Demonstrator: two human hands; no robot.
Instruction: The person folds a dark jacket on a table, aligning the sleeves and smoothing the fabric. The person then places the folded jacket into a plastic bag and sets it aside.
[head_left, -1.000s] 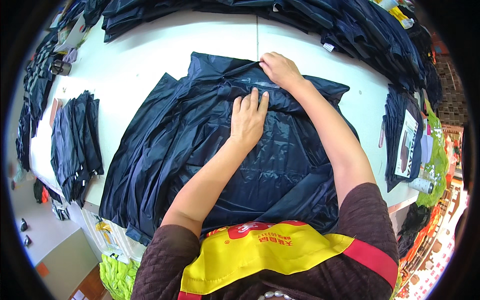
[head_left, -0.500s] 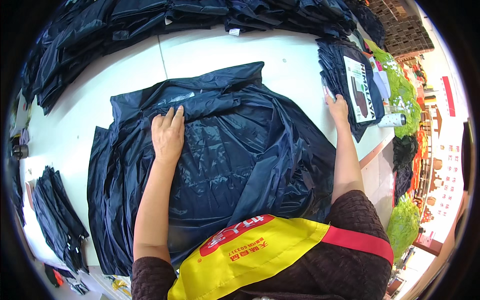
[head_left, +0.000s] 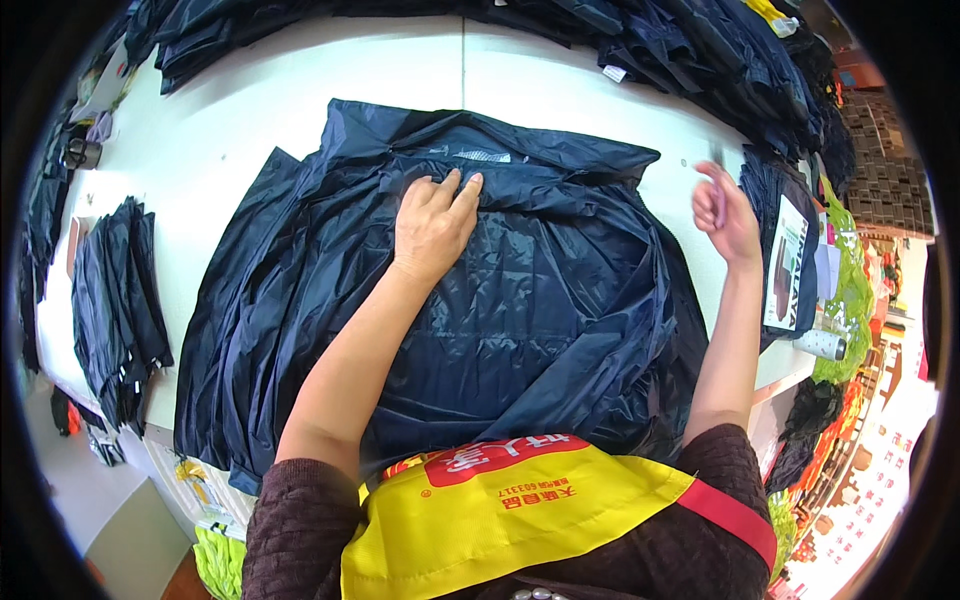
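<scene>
A dark navy jacket [head_left: 500, 330] of thin shiny cloth lies spread on the white table, collar at the far side and a light label inside the neck. My left hand [head_left: 437, 222] rests on it just below the collar, fingers stretched out and pressing flat on the cloth, holding nothing. Over the table to the jacket's right, my right hand [head_left: 727, 215] is raised with its fingers curled round a small purple thing [head_left: 719, 203]. The hand hides most of that thing, so its kind cannot be told. Near this hand lies a stack of folded dark garments [head_left: 762, 195].
Piles of dark garments [head_left: 690, 70] line the table's far edge. Another folded bundle [head_left: 120, 310] lies at the left, near a dark cup [head_left: 82, 153]. A printed bag [head_left: 790, 270] and a white speckled bottle [head_left: 822, 344] sit at the right edge, beside green plastic bags [head_left: 848, 300].
My right hand has come away from the garment stack at the right, now holding up the small purple thing. My left hand stays on the jacket below the collar. The view has shifted.
</scene>
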